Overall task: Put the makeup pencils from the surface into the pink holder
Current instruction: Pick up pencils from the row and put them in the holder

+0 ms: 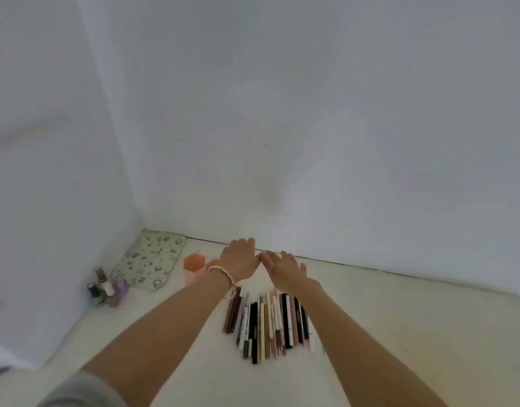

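White walls meet in a corner behind a pale surface (385, 304). On it, the pencils (267, 321) lie side by side in a tight row, near the person and between the two forearms. None is in the holder yet. The pink holder (194, 268) stands upright to the left of the row, partly hidden behind the left wrist. Bottles (106, 286) cluster near the left wall, beside a patterned mat (153, 257).

Hands: left hand (241, 255) and right hand (282, 268) are both stretched forward beyond the far end of the row, palms down, fingers extended, released, grasping nothing. Their inner edges nearly meet. A bracelet (222, 273) sits on the left wrist.

Risks, as judged:
- The left wrist is just beside the holder; drawing that arm back carelessly could tip it.
- The pencils lie packed and touching; lifting one could roll or drag its neighbours, possibly off the near edge.
- Sweeping up many at once could spill some short of the holder's opening.
- The bottles are near enough to be struck by a wide leftward move.
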### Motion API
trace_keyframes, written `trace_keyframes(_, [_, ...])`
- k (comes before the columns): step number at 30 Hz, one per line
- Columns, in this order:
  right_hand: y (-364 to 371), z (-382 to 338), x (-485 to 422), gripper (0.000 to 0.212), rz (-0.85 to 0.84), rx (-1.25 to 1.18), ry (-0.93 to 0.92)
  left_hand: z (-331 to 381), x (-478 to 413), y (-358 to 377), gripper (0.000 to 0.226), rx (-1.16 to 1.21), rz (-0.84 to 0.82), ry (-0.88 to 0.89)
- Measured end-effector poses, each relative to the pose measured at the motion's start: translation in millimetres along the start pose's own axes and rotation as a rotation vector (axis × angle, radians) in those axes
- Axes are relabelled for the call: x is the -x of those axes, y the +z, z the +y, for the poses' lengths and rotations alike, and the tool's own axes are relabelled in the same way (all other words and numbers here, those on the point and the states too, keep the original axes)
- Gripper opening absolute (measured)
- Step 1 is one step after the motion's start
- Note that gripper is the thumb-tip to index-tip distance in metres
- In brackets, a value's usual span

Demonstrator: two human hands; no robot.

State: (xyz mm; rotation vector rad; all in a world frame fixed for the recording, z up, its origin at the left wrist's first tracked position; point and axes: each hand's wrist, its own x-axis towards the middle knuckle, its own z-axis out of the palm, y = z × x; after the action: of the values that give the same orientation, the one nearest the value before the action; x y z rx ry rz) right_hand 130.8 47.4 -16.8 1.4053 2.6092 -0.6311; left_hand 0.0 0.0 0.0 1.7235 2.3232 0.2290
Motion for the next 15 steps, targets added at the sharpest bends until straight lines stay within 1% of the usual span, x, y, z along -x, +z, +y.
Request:
trace_keyframes(1, [6.9,1.4,-0.9,0.047,-0.021,-0.021,0.014,-0.3,0.6,5.4,0.041,-0.002,0.014,-0.018])
trace_keyframes(3, [23.9,6.9,-8.1,0.041,-0.017,-0.025,-0.015,-3.8,-0.8,23.1,0.027,0.019,0.037,-0.098])
trace_keyframes(5, [40.6,14.5,-12.8,0.04,-0.001,-0.034,-0.031,-7.4,2.7,40.9,0.02,-0.053,-0.005,-0.151])
trace_keyframes(6, [46.9,17.3,-15.3,0.041,0.004,-0.051,-0.026,-9.5,4.3,50.7,0.02,-0.08,-0.025,-0.152])
trace_keyframes(9, [59.0,25.3,-24.7,0.054,0.027,-0.13,0.012,-17.1,9.1,78.3,0.024,-0.13,-0.054,-0.15])
trace_keyframes(10, [63.7,28.0,-28.0,0.055,0.042,-0.153,0.01,-19.3,10.0,88.5,0.024,-0.145,-0.064,-0.155])
trace_keyframes(15, [78.7,31.1,-36.3,0.045,0.114,-0.243,-0.027,-18.2,13.2,121.9,0.023,-0.191,-0.142,-0.234])
